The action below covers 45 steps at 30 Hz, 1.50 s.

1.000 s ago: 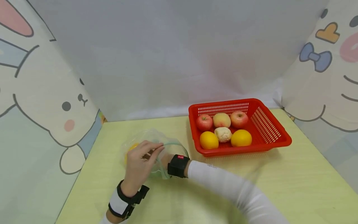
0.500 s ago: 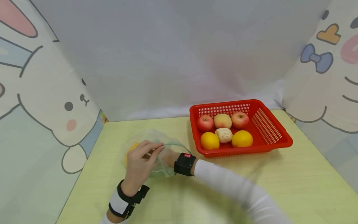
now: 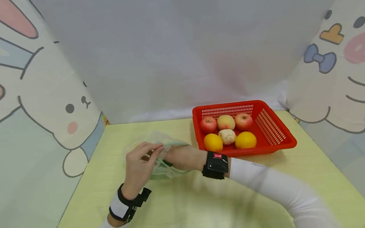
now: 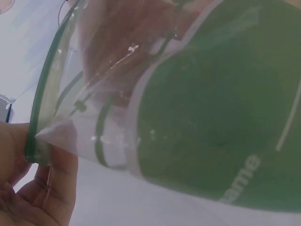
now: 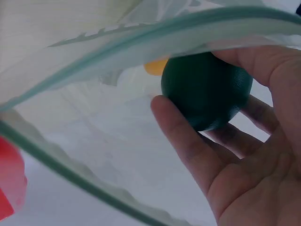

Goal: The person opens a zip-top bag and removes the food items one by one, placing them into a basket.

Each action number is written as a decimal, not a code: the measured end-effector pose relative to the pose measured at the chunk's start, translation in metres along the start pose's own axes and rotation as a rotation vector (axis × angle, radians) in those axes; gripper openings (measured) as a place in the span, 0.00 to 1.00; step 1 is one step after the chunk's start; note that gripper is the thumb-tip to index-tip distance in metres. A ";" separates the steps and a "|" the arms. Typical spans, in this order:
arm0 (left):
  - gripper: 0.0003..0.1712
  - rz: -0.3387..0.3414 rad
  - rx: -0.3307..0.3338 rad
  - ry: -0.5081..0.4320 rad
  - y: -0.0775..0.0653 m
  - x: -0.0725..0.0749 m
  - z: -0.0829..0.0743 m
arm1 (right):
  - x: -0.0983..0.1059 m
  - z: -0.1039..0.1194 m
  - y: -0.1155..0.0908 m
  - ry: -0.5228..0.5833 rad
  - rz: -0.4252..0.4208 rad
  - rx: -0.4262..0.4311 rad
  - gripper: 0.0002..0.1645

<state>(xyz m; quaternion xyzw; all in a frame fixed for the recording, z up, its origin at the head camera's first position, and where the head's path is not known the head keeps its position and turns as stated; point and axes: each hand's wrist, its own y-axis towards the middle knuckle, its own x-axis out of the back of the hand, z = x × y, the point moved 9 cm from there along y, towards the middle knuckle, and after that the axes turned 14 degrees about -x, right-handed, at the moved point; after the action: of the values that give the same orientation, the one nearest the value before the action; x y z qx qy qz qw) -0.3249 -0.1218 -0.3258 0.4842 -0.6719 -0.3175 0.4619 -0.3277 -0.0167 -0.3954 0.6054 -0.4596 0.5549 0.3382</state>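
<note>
My left hand [image 3: 138, 166] pinches the rim of a clear zip bag [image 3: 155, 136] with a green zip strip and a green printed panel [image 4: 221, 108], over the left part of the table. Through the bag's mouth reaches my right hand [image 3: 182, 156], fingers and thumb curled round a dark green round fruit [image 5: 207, 92]; its exact kind is unclear. In the head view only a dark sliver of that fruit shows behind the bag's rim. Farther in the bag, the right wrist view catches a yellow-orange piece [image 5: 155, 67], mostly hidden.
A red plastic basket [image 3: 273, 126] stands at the back right, just behind the right wrist. It holds two red apples [image 3: 208, 124], a peach [image 3: 226, 122], a pale lumpy item [image 3: 227, 136] and two oranges [image 3: 246, 140]. Cloth walls border the pale yellow table [image 3: 199, 202].
My right hand and forearm have drawn back to the right, partly out of the bag, and the dark green fruit has come into sight at the mouth. The left hand has barely moved.
</note>
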 end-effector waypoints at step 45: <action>0.10 0.029 0.065 0.004 -0.001 -0.005 0.008 | -0.082 -0.345 -0.139 0.395 0.392 -0.678 0.34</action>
<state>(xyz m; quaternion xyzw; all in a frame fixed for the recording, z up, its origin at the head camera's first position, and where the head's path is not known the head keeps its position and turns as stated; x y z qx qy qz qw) -0.3311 -0.1178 -0.3315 0.4898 -0.6877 -0.2879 0.4518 -0.3199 0.3642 -0.4082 0.2438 -0.6486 0.5315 0.4873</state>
